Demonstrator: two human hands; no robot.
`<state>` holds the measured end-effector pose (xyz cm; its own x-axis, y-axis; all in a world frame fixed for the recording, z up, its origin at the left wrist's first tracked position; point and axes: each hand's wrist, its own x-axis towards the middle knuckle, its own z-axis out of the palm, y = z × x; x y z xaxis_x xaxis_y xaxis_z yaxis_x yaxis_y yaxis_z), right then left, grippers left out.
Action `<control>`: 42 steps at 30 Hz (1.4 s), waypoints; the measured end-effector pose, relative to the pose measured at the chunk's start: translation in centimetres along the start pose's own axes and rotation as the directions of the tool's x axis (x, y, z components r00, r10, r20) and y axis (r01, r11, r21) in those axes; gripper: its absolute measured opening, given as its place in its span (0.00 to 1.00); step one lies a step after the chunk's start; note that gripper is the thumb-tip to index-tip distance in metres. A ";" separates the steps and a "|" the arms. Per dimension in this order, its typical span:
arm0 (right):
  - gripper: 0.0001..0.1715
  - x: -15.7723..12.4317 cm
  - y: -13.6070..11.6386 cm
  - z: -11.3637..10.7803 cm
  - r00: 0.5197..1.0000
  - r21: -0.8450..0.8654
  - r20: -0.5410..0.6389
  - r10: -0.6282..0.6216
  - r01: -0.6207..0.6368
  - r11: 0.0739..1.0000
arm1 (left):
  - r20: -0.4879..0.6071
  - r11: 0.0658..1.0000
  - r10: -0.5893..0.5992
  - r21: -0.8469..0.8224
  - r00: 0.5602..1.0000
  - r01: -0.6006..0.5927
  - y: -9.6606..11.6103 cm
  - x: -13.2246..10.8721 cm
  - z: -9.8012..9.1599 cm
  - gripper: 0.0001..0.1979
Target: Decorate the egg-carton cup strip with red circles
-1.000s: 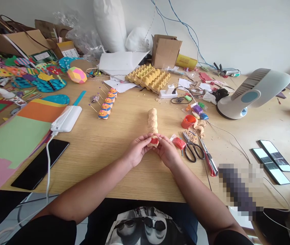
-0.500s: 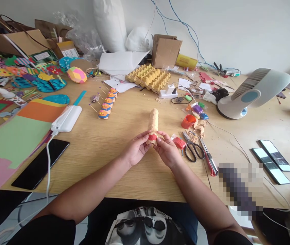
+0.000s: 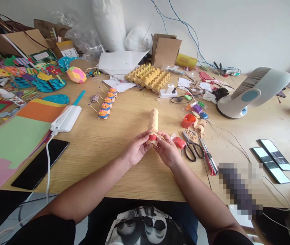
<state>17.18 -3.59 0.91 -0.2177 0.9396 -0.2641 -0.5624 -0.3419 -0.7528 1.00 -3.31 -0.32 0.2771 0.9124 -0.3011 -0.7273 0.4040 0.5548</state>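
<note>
While I watch through the head camera from my remote post, the bench point(image 3: 145, 185) fills most of the frame. At its centre, left hand point(image 3: 138, 148) and right hand point(image 3: 169, 149) flank the bumpy tan strip point(image 3: 153, 119), which runs away from them toward the upper middle. Grip, both sides: thumbs and fingers pinching the strip's near end; some fingertips hidden. Whether the far end rests on the wood, I cannot tell. A red patch point(image 3: 152, 136) faces up on the near end, between the thumbs. My reading: the two-sided pinch steadies the piece and leaves the thumbs placed to press the patch's edges.

Surroundings, by size. Fan point(image 3: 253, 95), right of frame, well apart. Yellow egg tray point(image 3: 147, 79), upper middle, beyond the strip. Painted strip point(image 3: 107, 103), left of centre; probably set apart so its thin sticks escape knocks. Black scissors point(image 3: 189, 143) and cutter point(image 3: 210, 160), right of centre, presumably parked within the right hand's reach. Red packet point(image 3: 178, 142), just beside that hand; I judge it the first obstacle to any rightward sweep, scissors next.
</note>
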 end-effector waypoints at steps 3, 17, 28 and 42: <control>0.21 0.0 0.0 -0.1 1.000 0.006 0.007 -0.004 0.003 1.000 | 0.007 1.000 0.004 -0.003 1.000 -0.004 0.0 0.0 -0.1 0.12; 0.22 0.3 0.2 -0.2 0.999 0.080 0.049 -0.018 0.015 0.997 | -0.018 1.000 -0.003 -0.009 1.000 0.003 -0.1 0.1 -0.1 0.12; 0.21 0.4 0.4 -0.4 0.999 0.075 0.034 -0.034 0.032 0.997 | -0.052 1.000 -0.013 -0.007 0.999 0.013 -0.2 0.0 0.5 0.11; 0.23 0.2 0.3 -0.1 0.998 0.019 0.042 -0.051 0.050 0.999 | -0.052 1.000 0.003 -0.020 0.999 -0.004 -0.1 0.0 0.5 0.11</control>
<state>17.00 -3.48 0.58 -0.2220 0.9544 -0.1996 -0.5879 -0.2944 -0.7535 1.34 -3.28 -0.01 0.2417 0.9090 -0.3395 -0.7411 0.3988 0.5401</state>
